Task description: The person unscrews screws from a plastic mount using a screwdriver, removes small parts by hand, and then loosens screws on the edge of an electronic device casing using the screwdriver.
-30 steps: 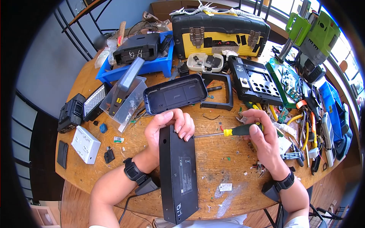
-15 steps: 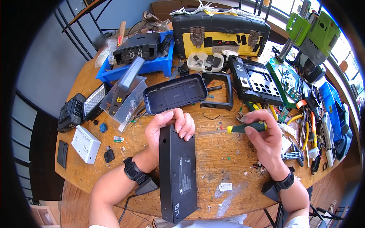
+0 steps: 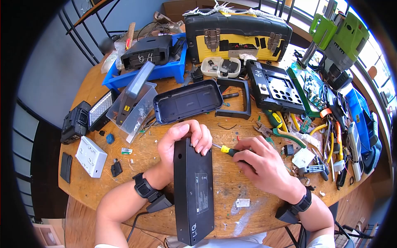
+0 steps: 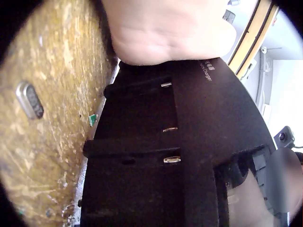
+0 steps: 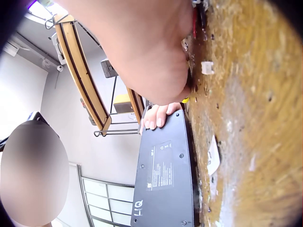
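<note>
My left hand (image 3: 185, 136) grips the top end of a black charger (image 3: 192, 198), fingers curled over its upper edge. The charger stands on its side, its label and screw holes facing right in the head view. Slots with metal contacts show on its other face (image 4: 137, 118) in the left wrist view. Palm down, my right hand (image 3: 266, 167) holds a screwdriver (image 3: 225, 149) by its green and yellow handle. The screwdriver's shaft points left, its tip right by the charger's upper right corner, close to the left fingertips. Most of the handle is hidden under the right fingers.
Behind the hands lie a dark plastic cover (image 3: 188, 103) and a black frame (image 3: 247, 99). Pliers (image 3: 289, 137) and other tools crowd the right side. A white box (image 3: 90, 157) sits at left. A yellow-black toolbox (image 3: 237, 37) stands at the back.
My right hand has turned from a loose, raised hold to palm down and moved left toward the charger, bringing the screwdriver's handle closer. My left hand and the charger have hardly moved.
</note>
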Tool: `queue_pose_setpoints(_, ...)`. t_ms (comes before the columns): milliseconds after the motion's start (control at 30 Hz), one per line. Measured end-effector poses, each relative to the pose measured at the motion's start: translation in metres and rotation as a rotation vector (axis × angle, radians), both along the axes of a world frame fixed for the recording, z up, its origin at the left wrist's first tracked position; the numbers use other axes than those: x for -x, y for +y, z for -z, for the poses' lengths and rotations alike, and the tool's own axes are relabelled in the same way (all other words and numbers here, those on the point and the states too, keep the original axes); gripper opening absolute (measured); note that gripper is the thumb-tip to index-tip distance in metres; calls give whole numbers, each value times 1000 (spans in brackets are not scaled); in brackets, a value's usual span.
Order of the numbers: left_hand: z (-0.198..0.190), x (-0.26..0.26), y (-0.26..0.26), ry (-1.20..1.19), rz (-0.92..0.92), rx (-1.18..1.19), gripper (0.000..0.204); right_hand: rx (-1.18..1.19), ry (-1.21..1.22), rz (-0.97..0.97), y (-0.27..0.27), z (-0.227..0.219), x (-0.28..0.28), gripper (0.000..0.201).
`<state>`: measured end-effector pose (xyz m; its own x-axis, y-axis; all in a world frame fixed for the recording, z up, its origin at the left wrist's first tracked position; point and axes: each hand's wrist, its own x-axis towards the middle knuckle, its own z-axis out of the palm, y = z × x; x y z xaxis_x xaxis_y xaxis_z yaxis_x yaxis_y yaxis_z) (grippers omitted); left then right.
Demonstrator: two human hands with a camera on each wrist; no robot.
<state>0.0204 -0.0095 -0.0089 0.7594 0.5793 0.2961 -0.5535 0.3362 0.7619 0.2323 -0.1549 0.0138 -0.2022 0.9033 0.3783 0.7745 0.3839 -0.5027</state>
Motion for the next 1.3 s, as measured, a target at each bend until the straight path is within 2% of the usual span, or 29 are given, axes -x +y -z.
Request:
queue_pose_setpoints(167,0,-5,-5,-1,9,-1,38,-36,80,21,8,1,13,20)
queue_pose_setpoints(367,-4,-4,-9,32,-26,-56,37,-23,55,15,10,3,27,24)
queue_pose_setpoints(567,-13,8,-3,161,-144,-231,36,-42,13,74,9,12,16,29)
queue_pose_setpoints(700,-19,19,11,309,-342,-494,37,-59,8,111,7,11,9,29)
queue_pose_setpoints(833,-16,21,20,304,-438,-477,39,-83,27,135,7,15,4,22)
queue_pose_setpoints(867,-19,19,18,288,-412,-433,37,-116,44,121,12,16,8,21)
queue_pose_setpoints(900,-13,13,10,224,-325,-190,37,-145,55,153,9,17,6,20)
queue_pose_setpoints(967,-12,5,-3,180,-239,-85,39,-167,48,188,8,12,11,19)
queue_pose_setpoints(1067,-13,-7,-25,151,-156,-15,40,-222,94,88,8,11,22,20)
queue_pose_setpoints(1100,-13,-8,-28,163,-121,-69,40,-222,100,80,9,12,24,20)
queue_pose_setpoints(1167,-13,-12,-34,159,-119,-77,40,-118,56,59,8,14,26,19)
queue_pose_setpoints(1300,-17,-11,-34,179,-129,-137,41,-139,39,62,10,14,26,18)
